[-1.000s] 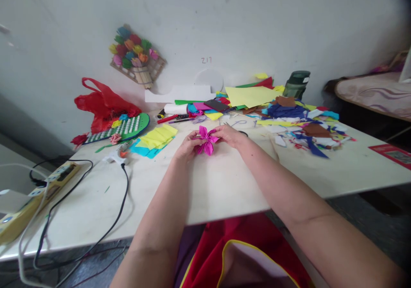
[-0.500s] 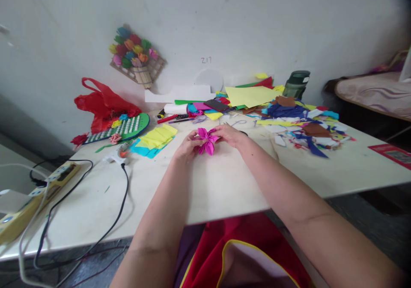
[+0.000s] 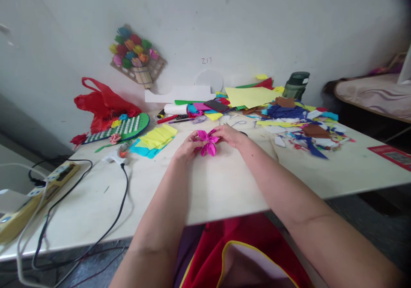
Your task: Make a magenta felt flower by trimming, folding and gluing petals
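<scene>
A bright pink paper flower (image 3: 208, 144) with spread petals is held between both hands, above the middle of the white table (image 3: 221, 189). My left hand (image 3: 189, 146) pinches its left side, with the thumb reaching toward the centre. On the upper right petals, the fingers of my right hand (image 3: 228, 135) are closed. Yellow paper sheets (image 3: 158, 136) lie over blue paper (image 3: 148, 150), left of my left hand.
A glue gun (image 3: 117, 156) with a black cord and a power strip (image 3: 41, 198) are on the left. Behind it lies a green board (image 3: 141, 125) beside a red bag (image 3: 102, 104). Paper scraps (image 3: 316, 129) and a bottle (image 3: 296, 85) stand at the right.
The pink flower has turned slightly and its petals sit a little differently. Both hands keep hold of it in nearly the same place.
</scene>
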The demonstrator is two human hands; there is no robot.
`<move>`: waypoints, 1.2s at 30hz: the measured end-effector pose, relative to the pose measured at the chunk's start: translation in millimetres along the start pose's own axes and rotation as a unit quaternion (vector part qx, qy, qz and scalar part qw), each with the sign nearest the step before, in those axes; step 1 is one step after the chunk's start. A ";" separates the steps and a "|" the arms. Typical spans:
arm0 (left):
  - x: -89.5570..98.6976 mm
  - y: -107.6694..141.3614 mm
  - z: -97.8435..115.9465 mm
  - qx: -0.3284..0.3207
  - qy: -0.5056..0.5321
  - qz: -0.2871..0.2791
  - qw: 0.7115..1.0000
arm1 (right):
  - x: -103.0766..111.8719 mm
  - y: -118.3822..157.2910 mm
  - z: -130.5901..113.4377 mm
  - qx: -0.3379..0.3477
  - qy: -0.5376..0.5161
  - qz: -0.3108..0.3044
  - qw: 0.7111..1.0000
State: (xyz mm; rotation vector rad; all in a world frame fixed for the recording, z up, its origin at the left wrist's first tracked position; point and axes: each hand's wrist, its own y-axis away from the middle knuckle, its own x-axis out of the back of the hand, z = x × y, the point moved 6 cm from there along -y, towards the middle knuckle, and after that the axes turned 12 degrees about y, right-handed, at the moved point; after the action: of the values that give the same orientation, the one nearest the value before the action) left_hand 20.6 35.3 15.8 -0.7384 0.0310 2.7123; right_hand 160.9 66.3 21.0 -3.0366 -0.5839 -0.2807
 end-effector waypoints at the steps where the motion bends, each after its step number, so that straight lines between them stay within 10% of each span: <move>1: 0.3 -0.3 0.1 -0.004 -0.001 -0.001 1.000 | 0.0 -0.2 0.2 0.002 0.001 -0.002 1.000; 26: 0.5 0.3 4.6 -0.031 -0.018 0.003 0.999 | -4.3 -2.0 4.3 -0.035 -0.009 0.010 0.999; 36: 5.7 -4.8 6.2 -0.082 -0.075 0.009 0.994 | 6.6 -0.7 -4.6 0.002 0.035 0.155 0.987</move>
State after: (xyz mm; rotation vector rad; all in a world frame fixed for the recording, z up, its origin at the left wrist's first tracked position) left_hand 14.4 42.3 18.6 -0.5791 -0.2236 2.8050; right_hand 165.9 69.0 26.7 -3.0370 -0.1019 -0.3674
